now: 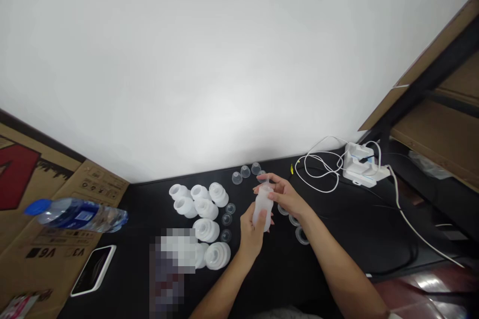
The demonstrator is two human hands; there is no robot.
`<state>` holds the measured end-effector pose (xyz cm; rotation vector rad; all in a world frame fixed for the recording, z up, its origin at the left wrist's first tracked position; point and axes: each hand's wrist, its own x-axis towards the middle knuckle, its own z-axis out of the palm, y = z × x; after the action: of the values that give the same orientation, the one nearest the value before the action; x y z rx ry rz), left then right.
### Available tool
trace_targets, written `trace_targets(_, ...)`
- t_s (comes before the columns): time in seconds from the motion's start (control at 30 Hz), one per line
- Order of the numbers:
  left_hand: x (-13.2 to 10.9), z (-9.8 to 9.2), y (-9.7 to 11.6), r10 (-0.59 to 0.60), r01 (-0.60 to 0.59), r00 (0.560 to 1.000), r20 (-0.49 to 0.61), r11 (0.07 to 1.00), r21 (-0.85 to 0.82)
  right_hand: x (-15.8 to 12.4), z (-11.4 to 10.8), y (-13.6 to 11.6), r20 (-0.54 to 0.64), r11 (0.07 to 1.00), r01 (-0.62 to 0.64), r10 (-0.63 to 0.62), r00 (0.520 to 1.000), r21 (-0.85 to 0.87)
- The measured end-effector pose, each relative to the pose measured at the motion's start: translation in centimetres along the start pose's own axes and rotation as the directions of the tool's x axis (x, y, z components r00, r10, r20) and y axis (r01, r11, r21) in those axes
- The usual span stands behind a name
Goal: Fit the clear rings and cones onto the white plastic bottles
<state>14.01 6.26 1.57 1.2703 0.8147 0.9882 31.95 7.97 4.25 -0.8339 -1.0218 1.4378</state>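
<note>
My left hand [250,232] is wrapped round the lower body of a small translucent white bottle [262,208], held upright above the black table [337,239]. My right hand [282,193] pinches the bottle's top with its fingertips. Several more white bottles [204,209] lie clustered on the table just left of my hands. Small clear caps [245,172] sit behind the bottle, others [226,219] lie between the cluster and my left hand, and a few [301,235] rest under my right forearm.
A white power strip [362,165] with coiled white cables [318,169] sits at the back right. A water bottle [77,214] lies on cardboard boxes [45,194] at left, a phone [93,269] beside it. A white wall rises behind; a wooden shelf [434,109] stands right.
</note>
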Motion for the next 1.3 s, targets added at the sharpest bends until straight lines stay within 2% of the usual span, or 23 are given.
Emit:
trace_targets(0.07,0.0,0.2,0.1,-0.036,0.035,0.999,-0.014,0.997,-0.076,0.3,-0.2,0.2,-0.054,0.998,0.038,-0.04,0.998,-0.047)
trace_targets(0.13,0.2,0.4,0.0,-0.089,0.084,0.996,-0.02,0.982,-0.169,0.6,-0.6,0.5,-0.187,0.98,0.097,-0.13,0.974,-0.176)
trace_targets(0.2,0.4,0.4,-0.4,-0.131,0.119,0.991,-0.035,0.963,-0.241,0.9,-1.1,1.0,-0.298,0.896,0.127,-0.272,0.915,-0.426)
trace_targets(0.23,0.6,0.4,-0.6,-0.146,0.129,0.988,-0.045,0.954,-0.27,1.0,-1.3,1.2,-0.298,0.811,0.124,-0.346,0.89,-0.571)
trace_targets(0.3,0.7,0.3,-0.9,-0.165,0.137,0.984,-0.064,0.94,-0.311,1.1,-1.7,2.0,-0.192,0.584,0.113,-0.435,0.88,-0.804)
trace_targets(0.4,1.0,0.1,-1.3,-0.184,0.149,0.98,-0.079,0.932,-0.332,1.0,-2.0,3.1,-0.03,0.3,0.089,-0.372,0.928,-0.95)
trace_targets(0.47,1.1,0.0,-1.3,-0.2,0.163,0.977,-0.077,0.927,-0.338,0.9,-2.0,3.5,0.008,0.193,0.071,-0.31,0.951,-0.979)
trace_targets(0.53,1.1,-0.1,-1.4,-0.207,0.172,0.976,-0.069,0.924,-0.342,0.8,-2.1,3.7,0.02,0.157,0.069,-0.296,0.955,-0.985)
trace_targets(0.6,1.2,-0.1,-1.5,-0.202,0.171,0.977,-0.062,0.927,-0.334,0.8,-2.2,3.7,0.015,0.182,0.072,-0.296,0.955,-0.981)
trace_targets(0.7,1.2,-0.2,-1.6,-0.185,0.155,0.98,-0.076,0.942,-0.297,0.9,-2.6,3.9,-0.028,0.29,0.056,-0.279,0.96,-0.955)
trace_targets(0.8,1.2,-0.3,-1.7,-0.182,0.156,0.98,-0.082,0.954,-0.254,1.1,-3.2,4.1,-0.126,0.472,0.013,-0.261,0.957,-0.881)
trace_targets(0.9,1.2,-0.3,-1.6,-0.188,0.169,0.98,-0.06,0.956,-0.239,1.2,-3.9,3.6,-0.247,0.696,-0.039,-0.201,0.948,-0.717)
trace_targets(1.03,1.2,-0.2,-1.5,-0.212,0.2,0.977,-0.029,0.953,-0.229,1.4,-4.7,2.4,-0.399,0.885,-0.027,-0.182,0.899,-0.465)
trace_targets(1.13,1.1,-0.2,-1.5,-0.238,0.237,0.971,0.013,0.955,-0.178,1.6,-4.6,1.6,-0.518,0.973,0.053,-0.166,0.839,-0.225)
trace_targets(1.2,1.0,-0.1,-1.4,-0.245,0.249,0.968,0.045,0.959,-0.134,1.5,-4.1,1.1,-0.557,0.991,0.095,-0.131,0.82,-0.094)
trace_targets(1.3,0.9,-0.1,-1.5,-0.251,0.257,0.966,0.065,0.961,-0.104,1.3,-3.1,0.6,-0.5,0.995,0.1,-0.101,0.86,-0.029)
